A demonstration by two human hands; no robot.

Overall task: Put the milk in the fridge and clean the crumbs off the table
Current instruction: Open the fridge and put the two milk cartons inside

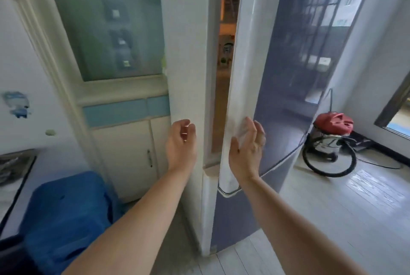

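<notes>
No milk is showing anywhere; you are standing at the fridge door (277, 79), ajar. Your right hand (247, 143) is lying open against its edge, your left hand (182, 141) hanging empty, loosely curled, just left of it. Fingers risk pinching in that gap.

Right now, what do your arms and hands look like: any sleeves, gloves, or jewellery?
Both forearms are bare up to the frame's edge, with no sleeves showing. The left hand and right hand wear no gloves. I see no watch, bracelet or ring, though the image is slightly blurred.
</notes>
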